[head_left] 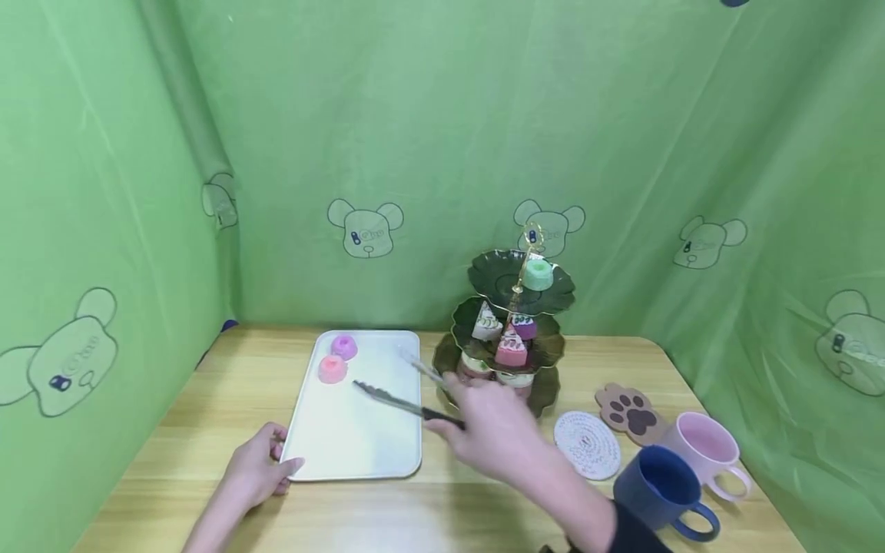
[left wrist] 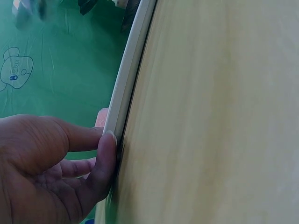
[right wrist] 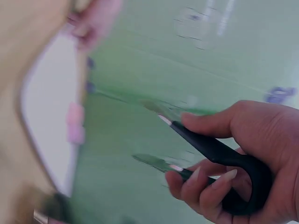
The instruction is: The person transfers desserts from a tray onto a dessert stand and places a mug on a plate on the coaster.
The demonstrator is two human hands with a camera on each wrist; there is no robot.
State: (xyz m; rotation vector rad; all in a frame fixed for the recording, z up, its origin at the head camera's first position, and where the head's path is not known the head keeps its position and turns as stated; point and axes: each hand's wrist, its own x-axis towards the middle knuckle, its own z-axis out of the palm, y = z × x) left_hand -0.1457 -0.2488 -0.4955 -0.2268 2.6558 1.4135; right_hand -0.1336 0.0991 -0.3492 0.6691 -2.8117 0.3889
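My left hand [head_left: 256, 465] pinches the near left corner of a white rectangular tray [head_left: 359, 438]; the left wrist view shows thumb and finger on its rim [left wrist: 124, 79]. On the tray's far left part sit a pink ring-shaped cake [head_left: 333, 369] and, touching or close behind it, a purple one [head_left: 343, 346]. In my right hand [head_left: 494, 426] is a pair of black-handled tongs [right wrist: 201, 144], its two arms spread apart with nothing between them. The tongs' tips hang over the tray's right half, away from both cakes.
A dark three-tier stand [head_left: 498, 280] behind my right hand carries a green ring cake [head_left: 538, 275], several cake slices [head_left: 512, 349] and round cakes below. To the right lie a white woven coaster [head_left: 586, 445], a paw coaster [head_left: 629, 415], a pink mug [head_left: 701, 445] and a blue mug [head_left: 653, 491].
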